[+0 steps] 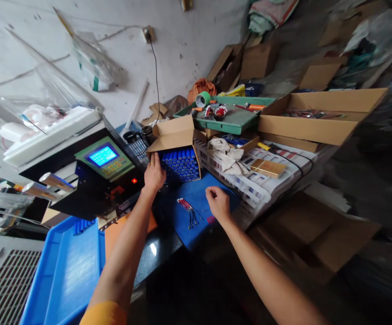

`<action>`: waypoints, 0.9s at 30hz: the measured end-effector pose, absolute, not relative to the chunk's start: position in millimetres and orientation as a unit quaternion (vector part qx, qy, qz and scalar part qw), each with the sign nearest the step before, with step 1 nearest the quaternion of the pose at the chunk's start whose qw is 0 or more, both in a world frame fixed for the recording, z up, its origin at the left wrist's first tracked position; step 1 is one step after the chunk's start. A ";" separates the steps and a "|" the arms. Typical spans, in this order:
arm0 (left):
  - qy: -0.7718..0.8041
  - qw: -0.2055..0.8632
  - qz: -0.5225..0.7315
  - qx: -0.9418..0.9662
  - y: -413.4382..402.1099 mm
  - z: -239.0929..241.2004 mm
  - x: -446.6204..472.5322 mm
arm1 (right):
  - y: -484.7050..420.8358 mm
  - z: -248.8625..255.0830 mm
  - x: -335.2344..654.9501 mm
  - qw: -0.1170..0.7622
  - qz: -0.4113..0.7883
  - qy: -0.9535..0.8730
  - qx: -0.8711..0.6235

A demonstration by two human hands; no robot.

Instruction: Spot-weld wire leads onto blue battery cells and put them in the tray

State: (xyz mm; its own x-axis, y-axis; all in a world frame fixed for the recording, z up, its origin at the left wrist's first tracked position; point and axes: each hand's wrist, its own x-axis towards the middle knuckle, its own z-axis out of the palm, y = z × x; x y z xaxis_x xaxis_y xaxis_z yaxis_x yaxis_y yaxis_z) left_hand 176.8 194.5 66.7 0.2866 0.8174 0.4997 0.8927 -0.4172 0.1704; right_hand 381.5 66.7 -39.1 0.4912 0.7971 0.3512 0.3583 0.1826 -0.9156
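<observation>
My left hand [154, 174] rests against the left side of an open cardboard box [174, 125], its fingers stretched out along the box edge. Inside the box, blue cylindrical battery cells [180, 163] are packed in rows with their ends facing me. Over the blue mat [191, 234] is my right hand [218, 204], closed with the fingers curled; whatever it may hold is hidden. Between my hands, a small bunch of red and black wire leads [189, 212] with white connectors lies on the mat. Small red pieces [211, 220] lie just below my right hand.
A black machine with a lit screen [103, 155] stands at left, above a blue plastic tray [58, 275]. On the right, a white plastic crate [250, 192] carries cloth gloves [228, 155] and a gold box [268, 168]. Behind it are a green tray [238, 124] and a shallow carton [304, 128].
</observation>
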 end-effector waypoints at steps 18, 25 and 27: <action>-0.460 -0.122 -0.392 -0.787 -41.5 -40.4 97.1 | 68.3 -6.3 352.9 0.404 0.162 -0.614 -0.658; -0.492 -0.127 -0.424 -0.750 -48.4 -57.6 95.9 | 65.5 20.4 300.9 0.115 0.108 -0.734 -0.661; -0.490 -0.127 -0.421 -0.753 -47.5 -56.8 96.9 | 66.3 20.8 295.7 0.071 0.100 -0.732 -0.670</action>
State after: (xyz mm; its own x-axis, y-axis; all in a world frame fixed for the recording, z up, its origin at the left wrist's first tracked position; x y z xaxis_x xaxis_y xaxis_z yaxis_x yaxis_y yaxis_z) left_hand 96.9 -47.5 -56.8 0.1649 0.8451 0.5086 0.6313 -0.4866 0.6039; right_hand 295.7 66.3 20.8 -0.0922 0.9953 -0.0299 0.9668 0.0823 -0.2418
